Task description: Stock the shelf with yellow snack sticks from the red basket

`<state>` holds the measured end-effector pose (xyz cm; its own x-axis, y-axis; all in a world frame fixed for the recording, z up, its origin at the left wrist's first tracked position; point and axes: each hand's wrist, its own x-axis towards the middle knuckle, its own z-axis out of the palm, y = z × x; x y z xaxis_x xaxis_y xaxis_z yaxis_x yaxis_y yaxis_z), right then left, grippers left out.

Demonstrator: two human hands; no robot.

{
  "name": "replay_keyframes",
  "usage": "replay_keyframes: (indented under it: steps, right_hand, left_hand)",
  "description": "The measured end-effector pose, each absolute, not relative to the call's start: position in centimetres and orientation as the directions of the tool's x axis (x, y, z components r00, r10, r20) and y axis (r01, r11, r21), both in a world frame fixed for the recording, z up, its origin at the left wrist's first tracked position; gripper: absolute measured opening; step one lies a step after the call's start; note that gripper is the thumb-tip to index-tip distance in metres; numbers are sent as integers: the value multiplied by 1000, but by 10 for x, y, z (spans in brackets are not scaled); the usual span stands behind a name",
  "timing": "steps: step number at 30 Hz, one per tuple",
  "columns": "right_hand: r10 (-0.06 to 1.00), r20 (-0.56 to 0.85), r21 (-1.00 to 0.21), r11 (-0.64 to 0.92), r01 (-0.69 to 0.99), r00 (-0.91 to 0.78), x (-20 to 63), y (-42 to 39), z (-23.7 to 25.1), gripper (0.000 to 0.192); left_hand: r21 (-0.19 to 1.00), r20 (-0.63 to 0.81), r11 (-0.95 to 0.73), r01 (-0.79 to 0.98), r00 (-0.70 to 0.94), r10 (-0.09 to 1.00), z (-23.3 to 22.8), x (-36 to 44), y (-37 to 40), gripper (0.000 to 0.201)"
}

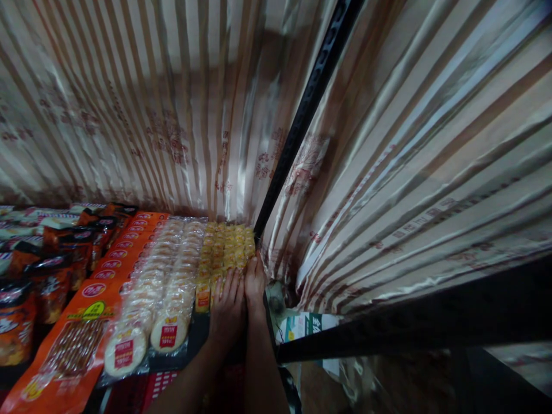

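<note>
Small yellow-wrapped packets [227, 238] stand in tight rows at the right end of a display, each front one with a red label. My left hand [228, 299] lies over the near right part of these rows, fingers stretched forward and touching the packets. Close beside it, my right hand [254, 279] reaches along the rows' right edge, by the foot of a black metal post [297, 126]. Its fingers point forward; the far tips are dim and partly hidden. Left of the yellow packets are rows of round white cakes [169, 333] in clear wrap.
Orange flat snack packs [92, 287] and darker orange bags [52, 287] fill the left side. A pleated, printed curtain [190, 115] hangs behind and to the right. A black bar [409, 316] crosses at right, above a printed green-and-white package [306, 326]. Red basket mesh [161, 382] shows below.
</note>
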<state>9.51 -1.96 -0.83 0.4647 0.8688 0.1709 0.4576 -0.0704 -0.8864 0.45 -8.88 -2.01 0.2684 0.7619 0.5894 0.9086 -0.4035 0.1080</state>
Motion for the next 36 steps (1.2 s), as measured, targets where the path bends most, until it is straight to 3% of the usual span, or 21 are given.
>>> replay_keyframes:
  steps: [11,24,31,36]
  right_hand:
    - [866,182,-885,-63,462,466,99,-23,-8,62]
    - [907,95,-904,-94,418,410,99,-37,-19,61]
    - [864,275,-851,14,525,422,97,-55,-30,61]
    - [884,250,-852,7,523,395,99,-61,-34,64]
  left_hand:
    - [136,604,-400,906,244,759,-21,5,-89,43]
    - [163,600,-415,895,244,762,-18,4,-90,41]
    - [147,620,-421,895,248,744,-23,4,-91,42]
    - [110,679,-461,881,272,682,-25,4,-90,41]
